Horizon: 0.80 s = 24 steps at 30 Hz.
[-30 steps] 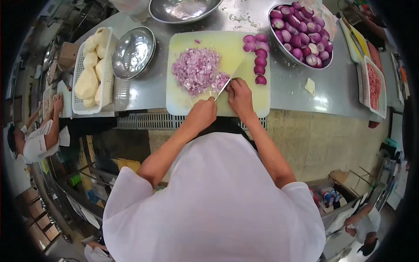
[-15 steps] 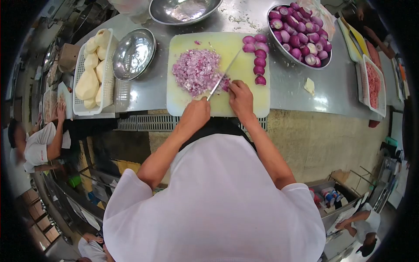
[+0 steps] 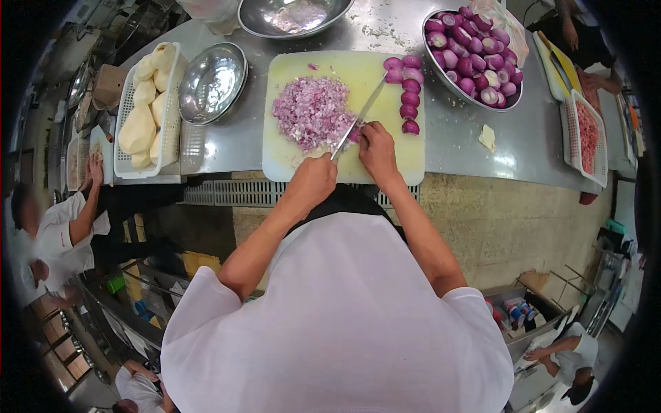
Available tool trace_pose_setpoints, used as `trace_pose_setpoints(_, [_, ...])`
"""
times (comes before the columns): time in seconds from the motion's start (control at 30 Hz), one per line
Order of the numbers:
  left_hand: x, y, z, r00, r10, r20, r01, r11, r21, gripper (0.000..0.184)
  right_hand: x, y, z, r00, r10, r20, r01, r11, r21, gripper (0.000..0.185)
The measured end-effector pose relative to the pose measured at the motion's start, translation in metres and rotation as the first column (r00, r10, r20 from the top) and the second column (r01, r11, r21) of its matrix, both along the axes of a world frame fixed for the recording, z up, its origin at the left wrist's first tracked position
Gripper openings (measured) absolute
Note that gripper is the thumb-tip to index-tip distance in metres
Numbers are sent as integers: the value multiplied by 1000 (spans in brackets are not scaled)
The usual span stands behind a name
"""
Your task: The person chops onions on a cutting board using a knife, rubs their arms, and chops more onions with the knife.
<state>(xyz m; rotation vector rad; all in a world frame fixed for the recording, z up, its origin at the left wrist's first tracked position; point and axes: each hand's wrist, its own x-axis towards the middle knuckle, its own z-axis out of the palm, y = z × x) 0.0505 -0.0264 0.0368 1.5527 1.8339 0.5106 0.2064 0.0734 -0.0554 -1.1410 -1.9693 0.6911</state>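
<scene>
My left hand [image 3: 311, 182] is closed round the handle of a knife [image 3: 365, 110], whose blade slants up and right across the cutting board [image 3: 379, 162]. The fingers of my right hand [image 3: 378, 153] are bent around a small purple onion piece [image 3: 355, 134], mostly hidden beside the blade. Left of the knife lies a heap of chopped red onion [image 3: 311, 110]. Several peeled onion halves [image 3: 410, 98] form a line along the board's right side, near the blade tip.
A steel bowl of whole peeled red onions [image 3: 475, 58] stands at right. To the left are a steel bowl [image 3: 212, 84] and a white basket of peeled pale roots [image 3: 138, 131]. Another bowl [image 3: 292, 17] sits behind the board. A basket of minced meat [image 3: 589, 138] is far right. Co-workers stand around.
My left hand and the knife have shifted slightly right, and the blade shows wider. My right hand has barely moved, still at the onion piece. The co-worker at left has shifted.
</scene>
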Motion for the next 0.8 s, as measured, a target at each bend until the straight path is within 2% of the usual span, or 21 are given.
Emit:
trace_pose_setpoints(0.1, [3,8,-30,1000,-26,-16,26,999,25,26,3,-4,0,1000,2,-10,-2,1000,-4,8])
trace_pose_setpoints(0.13, [5,10,-16,1000,-26,-13,26,999,28,26,4,-1,0,1000,0,-7,0,1000,-1,8])
trace_pose_setpoints(0.2, [4,8,14,995,49,88,-35,987,-156,28,7,-3,0,1000,4,-2,-4,1000,-5,8])
trace_pose_setpoints(0.23, [4,8,6,995,48,83,-35,988,-151,28,5,-1,0,1000,4,-3,-4,1000,-7,8])
trace_pose_setpoints(0.3, [7,2,-14,1000,-26,9,26,1000,-4,30,5,0,0,1000,2,-8,-2,1000,-6,9])
trace_pose_setpoints(0.33, [8,3,-16,1000,-27,11,27,1000,-11,30,6,-2,0,1000,3,-8,-3,1000,-7,9])
trace_pose_setpoints(0.43, [11,11,-5,998,36,59,-31,996,-86,29,7,-3,1,999,6,-40,-6,1000,-4,9])
trace_pose_setpoints(0.5, [10,10,16,987,77,144,-45,975,-216,29,8,-2,-1,1000,0,-21,0,1000,-11,9])
trace_pose_setpoints(0.57, [11,9,-21,992,59,108,-42,988,-148,28,8,-3,-2,1000,-13,-3,13,999,-30,10])
trace_pose_setpoints(0.6, [15,11,-18,996,43,79,-37,996,-84,28,9,-3,-2,1000,0,-21,-1,1000,-26,10])
trace_pose_setpoints(0.63, [14,14,-14,996,43,82,-36,995,-89,28,10,-4,-2,999,16,-35,-17,1000,-20,10])
trace_pose_setpoints(0.7, [8,24,3,990,77,119,-47,971,-236,32,13,-5,-2,999,28,-16,-28,1000,-13,10])
trace_pose_setpoints(0.73, [5,21,2,990,82,118,-53,972,-229,32,13,-2,0,999,40,-4,-40,999,1,10])
trace_pose_setpoints(0.8, [-3,9,-9,999,26,38,-27,1000,12,35,15,5,-3,998,61,4,-61,995,75,10])
